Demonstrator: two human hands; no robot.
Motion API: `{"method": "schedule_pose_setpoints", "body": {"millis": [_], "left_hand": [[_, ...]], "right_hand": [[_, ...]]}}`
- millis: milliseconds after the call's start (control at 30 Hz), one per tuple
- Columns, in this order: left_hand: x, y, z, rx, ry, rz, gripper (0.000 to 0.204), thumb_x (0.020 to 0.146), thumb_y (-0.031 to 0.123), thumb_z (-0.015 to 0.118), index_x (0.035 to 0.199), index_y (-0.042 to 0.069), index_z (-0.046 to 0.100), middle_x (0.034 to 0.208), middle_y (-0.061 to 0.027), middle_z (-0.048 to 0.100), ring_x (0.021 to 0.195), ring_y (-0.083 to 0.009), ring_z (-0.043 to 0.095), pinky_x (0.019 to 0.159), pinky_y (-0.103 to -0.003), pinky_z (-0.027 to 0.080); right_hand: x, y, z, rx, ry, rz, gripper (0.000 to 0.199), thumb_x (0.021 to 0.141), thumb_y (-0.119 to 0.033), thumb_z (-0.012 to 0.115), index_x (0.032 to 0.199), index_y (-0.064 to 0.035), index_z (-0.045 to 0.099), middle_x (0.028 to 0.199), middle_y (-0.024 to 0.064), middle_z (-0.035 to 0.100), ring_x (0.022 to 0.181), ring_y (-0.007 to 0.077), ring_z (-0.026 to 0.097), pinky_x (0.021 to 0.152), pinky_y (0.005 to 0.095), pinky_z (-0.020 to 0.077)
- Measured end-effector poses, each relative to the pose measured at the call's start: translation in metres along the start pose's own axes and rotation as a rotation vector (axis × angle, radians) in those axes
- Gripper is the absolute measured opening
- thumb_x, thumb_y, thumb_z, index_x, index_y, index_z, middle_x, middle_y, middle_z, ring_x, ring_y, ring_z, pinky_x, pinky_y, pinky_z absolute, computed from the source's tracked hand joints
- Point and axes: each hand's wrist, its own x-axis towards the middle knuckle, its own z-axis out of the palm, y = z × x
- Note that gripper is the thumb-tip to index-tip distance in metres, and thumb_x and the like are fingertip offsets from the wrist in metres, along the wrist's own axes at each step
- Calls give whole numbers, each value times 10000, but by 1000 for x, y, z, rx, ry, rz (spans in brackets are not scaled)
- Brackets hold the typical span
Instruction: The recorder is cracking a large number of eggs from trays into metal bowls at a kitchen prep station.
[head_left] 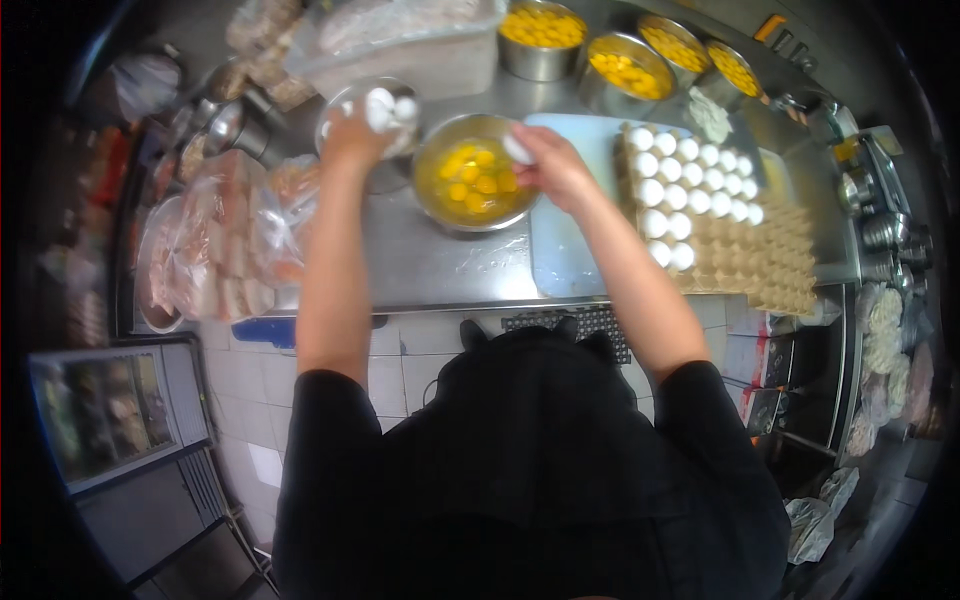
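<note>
My right hand (pixel 555 165) is closed around a white egg (pixel 517 150) at the right rim of a round metal bowl (pixel 470 227). Inside that bowl lie several raw yolks (pixel 475 178) in clear egg white. My left hand (pixel 352 142) reaches into a second metal bowl (pixel 409 88), further left, that holds several white eggshells (pixel 382 108). Its fingers are blurred and partly hidden, so I cannot make out whether they grip a shell. To the right, white eggs (pixel 667 168) fill part of a brown carton tray (pixel 715 245).
A pale blue cutting board (pixel 562 250) lies between bowl and tray. Metal containers of yolks (pixel 628 72) stand at the back right, beside a large plastic tub (pixel 400 60). Bagged raw meat (pixel 225 225) occupies the left. The steel counter's front edge (pixel 450 304) runs before me.
</note>
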Motion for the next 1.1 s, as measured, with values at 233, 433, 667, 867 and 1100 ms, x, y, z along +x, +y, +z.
{"method": "schedule_pose_setpoints", "body": {"millis": [233, 433, 667, 867, 1100], "left_hand": [[-28, 48, 41, -871, -620, 138, 473, 911, 283, 677, 1320, 79, 556, 915, -8, 625, 843, -88, 573, 724, -241, 474], [-44, 64, 57, -1033, -718, 101, 447, 896, 147, 679, 1324, 100, 557, 841, 67, 550, 709, -13, 473, 608, -185, 393], [-46, 53, 39, -989, -396, 270, 426, 862, 113, 705, 1270, 74, 588, 809, 71, 519, 692, -24, 447, 613, -188, 396], [-10, 19, 23, -1011, -117, 184, 500, 802, 135, 749, 1275, 83, 597, 1004, -13, 631, 867, -103, 578, 766, -234, 470], [30, -66, 18, -311, 110, 58, 638, 776, 275, 775, 1318, 25, 551, 1205, -212, 630, 1138, -316, 599, 951, -398, 459]], "right_hand": [[12, 20, 13, 187, -177, 234, 517, 971, -517, 518, 1096, -21, 597, 754, 33, 613, 588, 84, 542, 472, 225, 456], [28, 18, 17, -459, -101, -143, 542, 960, -556, 494, 1123, -52, 608, 860, 115, 689, 704, 226, 640, 608, 336, 506], [16, -33, 41, -1053, 0, -424, 555, 954, -535, 472, 1086, -21, 636, 1010, 233, 681, 967, 414, 634, 854, 446, 502], [14, -37, 63, -538, 23, -560, 600, 965, -520, 472, 1357, -67, 501, 1298, 205, 581, 1191, 354, 566, 981, 403, 451], [-62, -23, 2, -569, -9, -350, 535, 943, -377, 596, 1368, -71, 490, 1210, 197, 617, 1097, 307, 617, 927, 382, 485]]}}
